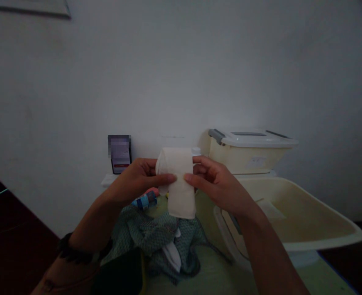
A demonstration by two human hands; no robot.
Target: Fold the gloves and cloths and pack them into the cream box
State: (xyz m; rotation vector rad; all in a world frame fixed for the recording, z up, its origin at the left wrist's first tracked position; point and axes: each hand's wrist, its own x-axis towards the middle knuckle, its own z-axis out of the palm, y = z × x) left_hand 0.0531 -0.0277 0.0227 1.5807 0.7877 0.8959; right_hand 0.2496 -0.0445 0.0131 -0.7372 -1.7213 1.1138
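Note:
A cream-white piece of folded cloth [182, 198] hangs upright in front of me, held up between both hands. On its left side, my left hand [147, 174] pinches it, thumb across the front and fingers behind. My right hand [210, 176] grips the right side the same way, its thumb tip close to the left one. At the left edge the cloth curves round in a loose, thinner-looking fold. Whether it is a sock or another garment I cannot tell. Below it lies a crumpled grey-green knitted fabric [138, 229] with a white piece [171, 256] showing in it.
A phone [120, 155] stands against the wall at left. Behind the knitted fabric lies a blue-labelled bottle [145, 200]. At right are an open cream basin [291, 192] and a lidded storage box [245, 157]. A dark green-black object [119, 272] sits at the near edge.

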